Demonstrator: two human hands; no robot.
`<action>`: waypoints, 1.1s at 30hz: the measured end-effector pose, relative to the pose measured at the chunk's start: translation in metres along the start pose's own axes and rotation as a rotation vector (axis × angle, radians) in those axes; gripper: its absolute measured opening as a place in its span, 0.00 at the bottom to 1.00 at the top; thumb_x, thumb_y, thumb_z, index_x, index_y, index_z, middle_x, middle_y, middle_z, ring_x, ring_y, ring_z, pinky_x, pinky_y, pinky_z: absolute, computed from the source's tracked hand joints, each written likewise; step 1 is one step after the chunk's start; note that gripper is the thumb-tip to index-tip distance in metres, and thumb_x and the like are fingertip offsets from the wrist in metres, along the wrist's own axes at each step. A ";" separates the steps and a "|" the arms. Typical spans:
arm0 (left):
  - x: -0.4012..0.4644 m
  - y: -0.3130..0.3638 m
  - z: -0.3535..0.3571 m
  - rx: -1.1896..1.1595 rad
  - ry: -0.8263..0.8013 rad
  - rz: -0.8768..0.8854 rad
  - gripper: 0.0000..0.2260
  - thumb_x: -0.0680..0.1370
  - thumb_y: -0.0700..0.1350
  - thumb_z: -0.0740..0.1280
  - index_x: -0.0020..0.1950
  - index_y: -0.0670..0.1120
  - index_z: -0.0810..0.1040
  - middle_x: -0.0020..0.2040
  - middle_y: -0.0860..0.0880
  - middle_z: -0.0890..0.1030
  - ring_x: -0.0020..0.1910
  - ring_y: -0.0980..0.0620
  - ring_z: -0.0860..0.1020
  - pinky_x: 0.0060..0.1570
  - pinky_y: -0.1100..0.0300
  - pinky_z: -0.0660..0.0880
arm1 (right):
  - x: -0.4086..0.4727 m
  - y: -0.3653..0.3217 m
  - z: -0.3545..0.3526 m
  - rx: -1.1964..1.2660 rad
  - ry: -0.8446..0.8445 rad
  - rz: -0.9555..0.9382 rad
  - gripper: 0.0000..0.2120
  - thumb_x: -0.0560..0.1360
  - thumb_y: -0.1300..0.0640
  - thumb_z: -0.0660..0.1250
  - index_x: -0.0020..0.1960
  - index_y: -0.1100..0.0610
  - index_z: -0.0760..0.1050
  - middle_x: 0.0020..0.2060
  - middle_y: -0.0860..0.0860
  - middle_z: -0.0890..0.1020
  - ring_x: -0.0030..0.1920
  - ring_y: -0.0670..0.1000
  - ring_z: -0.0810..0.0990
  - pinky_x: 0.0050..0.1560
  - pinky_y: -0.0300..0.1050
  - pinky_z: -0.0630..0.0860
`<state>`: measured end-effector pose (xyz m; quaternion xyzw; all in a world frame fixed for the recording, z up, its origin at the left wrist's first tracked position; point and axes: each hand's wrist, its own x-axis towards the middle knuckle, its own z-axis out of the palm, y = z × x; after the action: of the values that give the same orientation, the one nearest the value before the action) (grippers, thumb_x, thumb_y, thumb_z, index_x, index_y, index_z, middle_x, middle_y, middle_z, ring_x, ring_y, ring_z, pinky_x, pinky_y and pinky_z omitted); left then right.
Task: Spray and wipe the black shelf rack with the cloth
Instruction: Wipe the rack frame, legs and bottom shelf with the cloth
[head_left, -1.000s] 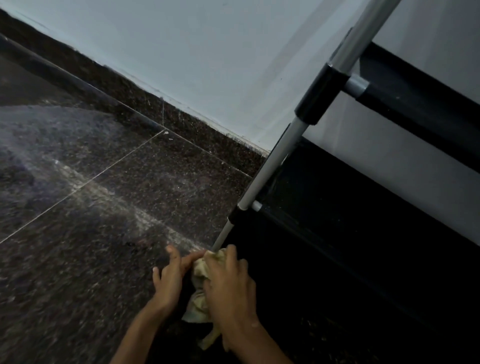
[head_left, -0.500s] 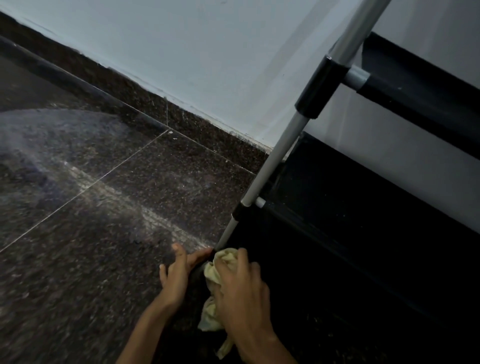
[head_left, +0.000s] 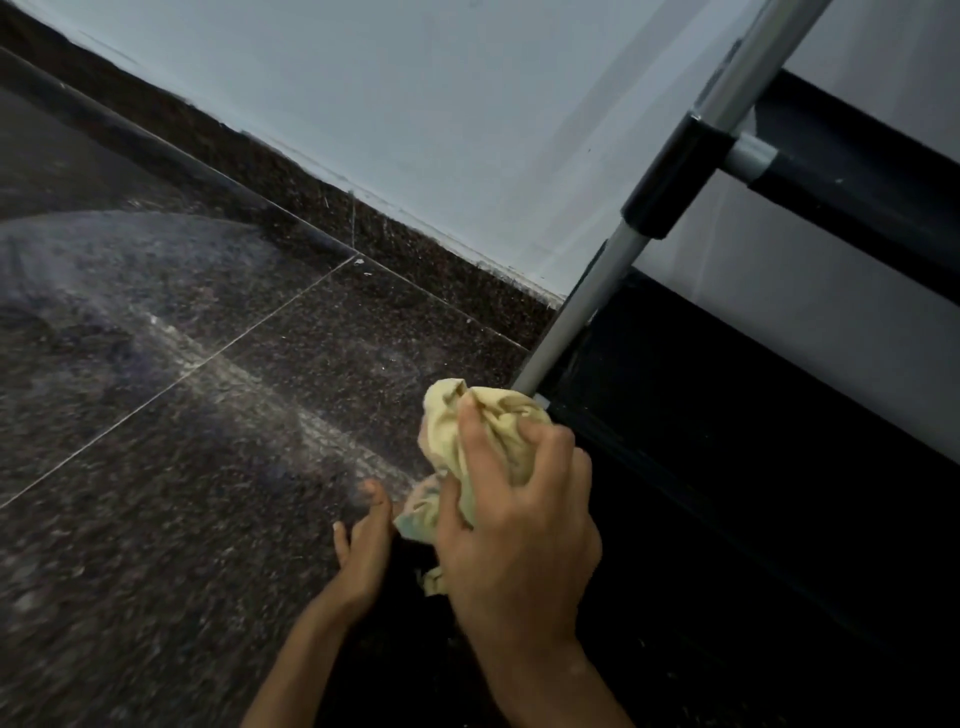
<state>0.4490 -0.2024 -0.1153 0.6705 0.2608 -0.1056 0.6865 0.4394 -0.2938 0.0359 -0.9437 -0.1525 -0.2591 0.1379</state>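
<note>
Head view: the right hand (head_left: 519, 525) has its grip clamped on a bunched yellow cloth (head_left: 485, 431), pressed against the foot of the silver upright pole (head_left: 582, 306) where it meets the lowest tier of the black shelf rack (head_left: 727, 415). The left hand (head_left: 363, 545) lies low beside it with fingers straight, its grip apart, apparently resting near the rack's corner on the dark speckled floor (head_left: 182, 415). No spray bottle is in sight. The risk I see: a hard push on the pole could shift the light rack, and a wadded cloth may skip the joint's crevices.
</note>
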 end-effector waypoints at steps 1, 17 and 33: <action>0.000 -0.002 -0.003 -0.001 -0.038 0.009 0.23 0.79 0.59 0.35 0.50 0.67 0.69 0.68 0.50 0.73 0.75 0.54 0.55 0.70 0.53 0.27 | 0.001 0.002 0.008 -0.059 -0.065 0.015 0.23 0.65 0.50 0.76 0.60 0.48 0.80 0.51 0.52 0.68 0.45 0.54 0.71 0.29 0.42 0.75; 0.003 -0.005 -0.005 0.003 -0.091 0.003 0.28 0.78 0.60 0.32 0.52 0.66 0.73 0.64 0.53 0.77 0.74 0.55 0.59 0.68 0.53 0.23 | -0.003 0.003 0.018 -0.174 -0.170 0.040 0.28 0.62 0.48 0.79 0.60 0.52 0.80 0.51 0.54 0.67 0.43 0.54 0.69 0.25 0.41 0.72; 0.004 -0.003 -0.015 0.042 -0.203 -0.050 0.39 0.73 0.67 0.29 0.59 0.61 0.78 0.63 0.59 0.77 0.69 0.58 0.64 0.65 0.49 0.22 | -0.052 0.064 0.042 -0.203 -0.945 0.325 0.17 0.79 0.53 0.63 0.67 0.49 0.70 0.72 0.52 0.54 0.66 0.57 0.65 0.54 0.47 0.73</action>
<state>0.4474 -0.1878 -0.1194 0.6639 0.2040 -0.1955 0.6924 0.4388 -0.3494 -0.0379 -0.9779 -0.0235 0.2076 0.0001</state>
